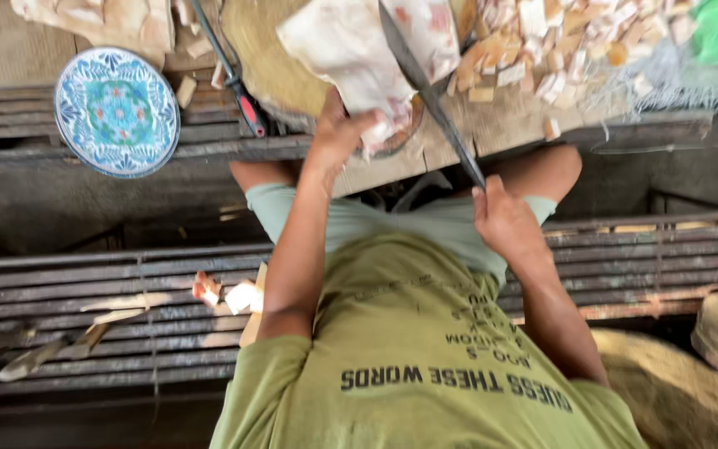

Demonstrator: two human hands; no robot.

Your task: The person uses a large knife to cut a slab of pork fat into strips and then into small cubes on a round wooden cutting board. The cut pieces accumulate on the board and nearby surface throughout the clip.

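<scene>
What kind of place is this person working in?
Probably a rough outdoor cutting stall: a round wooden chopping block, a long dark blade over pale slabs, and a heap of small cut pale pieces.

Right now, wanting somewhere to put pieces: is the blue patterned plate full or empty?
Empty: the blue plate shows its whole pattern, nothing on it.

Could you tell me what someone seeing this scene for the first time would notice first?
The long dark knife stands out, gripped by the right hand and slanting up across a pale slab that the left hand holds on a round block. To the left lies a blue patterned plate, and cut pale pieces are heaped at upper right.
</scene>
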